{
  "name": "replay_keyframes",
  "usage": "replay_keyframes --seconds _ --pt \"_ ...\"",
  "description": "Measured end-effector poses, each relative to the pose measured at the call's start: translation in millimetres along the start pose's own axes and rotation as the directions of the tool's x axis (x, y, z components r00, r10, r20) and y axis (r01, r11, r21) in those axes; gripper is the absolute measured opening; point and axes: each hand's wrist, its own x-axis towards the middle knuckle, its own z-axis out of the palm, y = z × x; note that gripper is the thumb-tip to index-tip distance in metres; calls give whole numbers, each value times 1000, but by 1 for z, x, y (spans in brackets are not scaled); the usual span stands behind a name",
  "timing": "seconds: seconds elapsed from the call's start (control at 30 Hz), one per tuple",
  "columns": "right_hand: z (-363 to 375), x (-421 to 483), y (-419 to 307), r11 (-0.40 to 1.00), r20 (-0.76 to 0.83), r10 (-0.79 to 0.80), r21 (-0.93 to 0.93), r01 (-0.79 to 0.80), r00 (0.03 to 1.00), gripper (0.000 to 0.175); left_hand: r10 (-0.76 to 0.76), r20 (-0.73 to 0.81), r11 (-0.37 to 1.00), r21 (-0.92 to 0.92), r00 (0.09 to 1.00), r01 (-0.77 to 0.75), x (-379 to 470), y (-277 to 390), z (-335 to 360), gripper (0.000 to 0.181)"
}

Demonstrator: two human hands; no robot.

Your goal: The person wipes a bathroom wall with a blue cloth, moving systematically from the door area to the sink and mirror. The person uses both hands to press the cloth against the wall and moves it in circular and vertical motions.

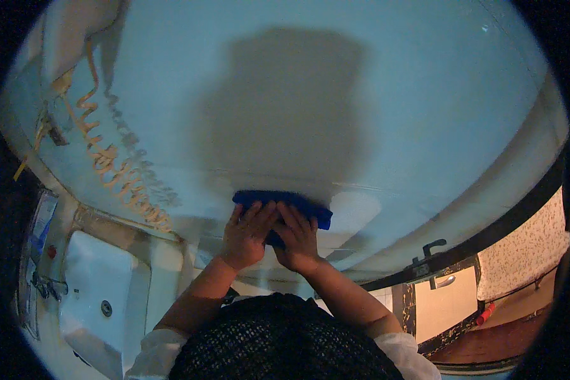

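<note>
A dark blue cloth (285, 195) lies bunched lengthwise on a wide pale blue surface (427, 95). My left hand (249, 235) rests on its left part, fingers spread and pointing forward. Beside it, my right hand (297, 237) presses on the cloth's right part, and the fingertips of both hands nearly meet at the middle. A bit of the cloth also shows below, between the palms. A large dark shadow falls on the surface beyond the cloth, and a bright patch of light lies to its right.
At the left hangs a coiled beige cord (123, 180). A white sink basin (99, 285) with a drain and a faucet (50, 286) is at the lower left. On the right are a dark edge with a black handle (434, 246), a cream door (449, 304) and a red cylindrical object (485, 314).
</note>
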Motion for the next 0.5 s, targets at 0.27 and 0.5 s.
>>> replay_keyframes --seconds 0.27,0.5 --pt "15 68 -59 998 -42 -59 30 60 997 51 -111 -22 992 -67 994 109 -4 -60 -48 59" --pt "43 86 -95 993 96 -102 62 96 990 56 -150 -106 978 -160 983 132 -43 -102 -55 65"
